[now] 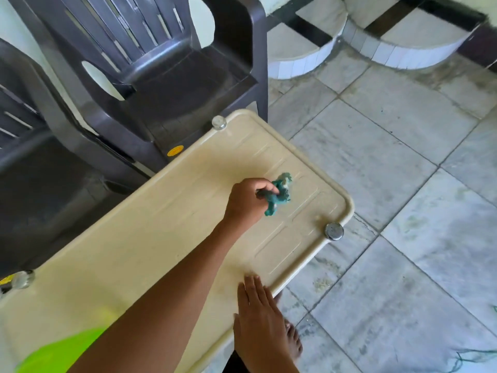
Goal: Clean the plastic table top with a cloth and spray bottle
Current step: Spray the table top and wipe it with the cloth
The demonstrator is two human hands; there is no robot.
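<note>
The beige plastic table top (150, 238) runs diagonally from lower left to upper right. My left hand (246, 200) reaches across it and grips a crumpled teal cloth (279, 193), which is pressed on the surface near the table's far right end. Flat on the near edge of the table lies my right hand (259, 321), fingers together and holding nothing. A blurred bright green object (61, 351) sits at the lower left; I cannot tell whether it is the spray bottle.
Two dark grey plastic chairs (172, 76) stand close against the table's far side. Round metal caps (334, 230) mark the table corners. A tiled floor (403, 211) lies to the right, with curved white-tiled steps (403, 52) beyond. My bare foot (293, 343) is by the near edge.
</note>
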